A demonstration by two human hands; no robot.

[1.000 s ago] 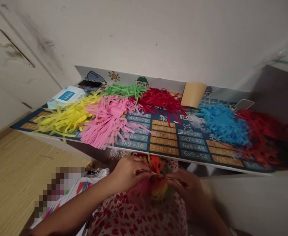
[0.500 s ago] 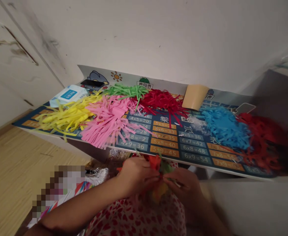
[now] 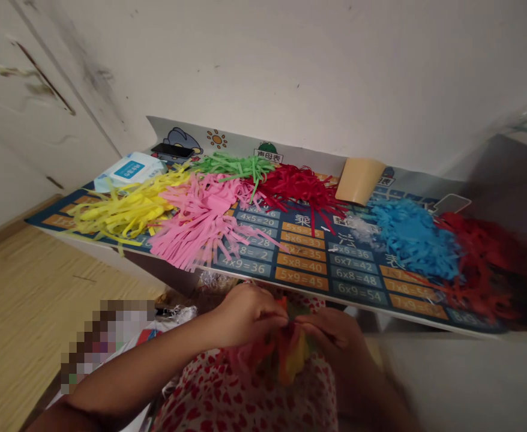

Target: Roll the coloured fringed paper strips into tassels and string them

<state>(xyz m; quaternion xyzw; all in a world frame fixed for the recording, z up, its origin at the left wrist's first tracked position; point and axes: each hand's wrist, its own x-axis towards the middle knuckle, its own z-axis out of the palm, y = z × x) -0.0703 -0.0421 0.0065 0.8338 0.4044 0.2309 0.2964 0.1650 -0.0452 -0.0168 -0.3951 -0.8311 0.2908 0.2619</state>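
Over my lap, at the desk's near edge, my left hand (image 3: pixel 249 315) and my right hand (image 3: pixel 335 336) meet with fingertips pinched. Both grip the top of a bundle of coloured paper strips (image 3: pixel 286 354). Pink, orange and yellow strips hang below my fingers, and a bit of green shows behind them. The exact spot between the fingertips is small and blurred. On the desk beyond lie fringed heaps of pink strips (image 3: pixel 200 222), yellow strips (image 3: pixel 128 207), green strips (image 3: pixel 234 165), dark red strips (image 3: pixel 302 189) and blue strips (image 3: pixel 419 237).
A printed times-table mat (image 3: pixel 299 264) covers the desk. A wipes packet (image 3: pixel 132 171) and a phone (image 3: pixel 173 150) sit at the far left. A tan card (image 3: pixel 360 180) leans near the wall. More red strips (image 3: pixel 484 258) lie at right. A door (image 3: pixel 24 108) stands left.
My hands stay pinched together on the bundle. The strips have shifted, with more pink and orange hanging below my fingers and less green showing. The view has moved slightly.
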